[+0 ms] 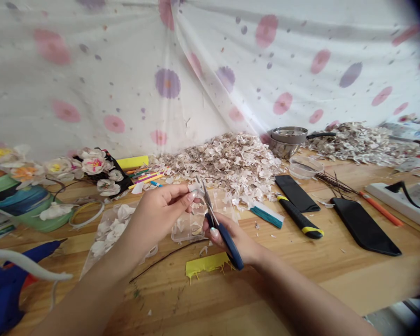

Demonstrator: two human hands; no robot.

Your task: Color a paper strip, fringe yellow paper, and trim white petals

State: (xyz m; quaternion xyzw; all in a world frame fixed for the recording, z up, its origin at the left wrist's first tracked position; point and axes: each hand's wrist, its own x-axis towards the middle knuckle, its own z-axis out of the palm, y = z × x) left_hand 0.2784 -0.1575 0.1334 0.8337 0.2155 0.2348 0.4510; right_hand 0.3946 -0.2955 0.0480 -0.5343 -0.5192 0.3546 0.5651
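Observation:
Between the thumb and fingers of my left hand (171, 205) is a thin white petal (195, 187), pinched near its edge. My right hand (231, 233) grips a pair of scissors (234, 249) by its dark blue handles. The blades point up and away, close beside the petal; whether they touch it I cannot tell. Below both hands sits a clear divided plastic box (178, 231), partly covered by them. More white petals (108, 231) lie in a clear tray left of my left forearm. Under the scissors are a yellow fringed strip (206, 266) and a thin dark stem (161, 262).
A large heap of pale petals (227, 163) rises behind the hands. Blue glue gun (17, 284) and finished flowers (94, 163) are at left. To the right lie two black phones (297, 192), a yellow-black cutter (299, 217), an orange pencil (381, 208) and a power strip (402, 198).

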